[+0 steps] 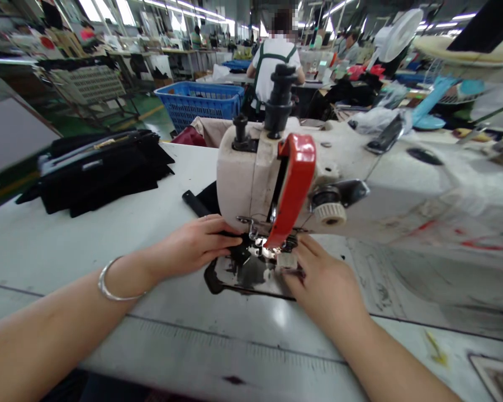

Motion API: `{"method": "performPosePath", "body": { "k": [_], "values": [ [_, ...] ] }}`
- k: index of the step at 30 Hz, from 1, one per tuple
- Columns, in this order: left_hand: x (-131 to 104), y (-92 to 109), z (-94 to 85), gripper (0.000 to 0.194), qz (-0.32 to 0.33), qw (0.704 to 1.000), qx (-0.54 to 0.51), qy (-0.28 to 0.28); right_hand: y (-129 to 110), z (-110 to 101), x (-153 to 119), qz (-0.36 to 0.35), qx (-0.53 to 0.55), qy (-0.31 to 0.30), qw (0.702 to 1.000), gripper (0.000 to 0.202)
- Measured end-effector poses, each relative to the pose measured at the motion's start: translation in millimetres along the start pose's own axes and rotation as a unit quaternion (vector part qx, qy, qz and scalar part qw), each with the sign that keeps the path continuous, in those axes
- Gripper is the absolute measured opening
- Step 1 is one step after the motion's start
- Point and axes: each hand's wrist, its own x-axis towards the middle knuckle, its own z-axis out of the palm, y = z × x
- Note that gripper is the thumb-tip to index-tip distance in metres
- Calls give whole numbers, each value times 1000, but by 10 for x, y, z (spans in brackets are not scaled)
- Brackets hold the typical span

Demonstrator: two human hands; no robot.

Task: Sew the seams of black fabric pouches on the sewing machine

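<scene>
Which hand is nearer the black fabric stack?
Left. The left hand sits right of the black fabric stack, short of the red guard; the right hand is farther right, past that guard.

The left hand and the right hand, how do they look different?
The left hand has a shiny bracelet on its wrist, but no bracelet shows on the right hand's wrist. The left hand's fingers touch black cloth, while the right hand is beside a small pale block. Both hands are bare and close to the sewing machine's needle area.
</scene>
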Motion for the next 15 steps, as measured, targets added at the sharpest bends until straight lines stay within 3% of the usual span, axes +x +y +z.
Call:
{"method": "performPosePath", "body": {
  "k": [4,10,15],
  "values": [
    [14,122,49,26,34,999,17,32,21,-24,-18,-31,-43,-28,998,29],
    [74,368,196,31,36,994,78,67,-103,52,-21,-91,69,-16,993,14],
    [66,399,219,29,28,995,77,60,-160,142,32,-102,108,-42,988,21]
  ]
}}
